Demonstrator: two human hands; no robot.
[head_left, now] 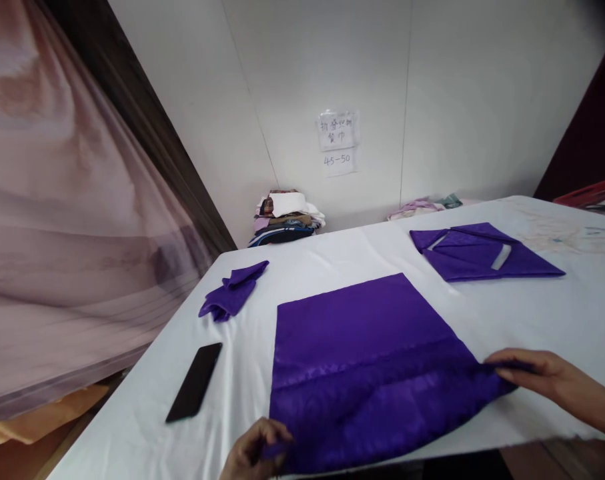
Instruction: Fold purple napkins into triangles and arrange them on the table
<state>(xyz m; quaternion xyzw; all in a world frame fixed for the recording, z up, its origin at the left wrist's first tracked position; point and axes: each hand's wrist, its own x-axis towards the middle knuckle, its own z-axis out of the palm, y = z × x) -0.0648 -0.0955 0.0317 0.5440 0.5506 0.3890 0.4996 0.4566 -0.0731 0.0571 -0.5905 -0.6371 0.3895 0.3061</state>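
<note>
A purple cloth napkin (355, 327) is spread on the white-covered table in front of me, its near part lifted and partly doubled over. My left hand (257, 448) pinches the near left corner. At the near right corner, my right hand (537, 373) grips the cloth between thumb and fingers. The near edge sags between my two hands, close to the table's front edge. A crumpled purple cloth (235, 291) lies at the back left. To the back right rests a folded purple cloth (475, 257) with two pale strips showing on it.
A black phone (195, 382) lies left of the napkin on the white tablecloth (332, 260). Behind the table stands a stack of folded clothes (287, 217) by the wall. A paper sign (338, 141) hangs above, and a pinkish curtain (77, 200) drapes along the left.
</note>
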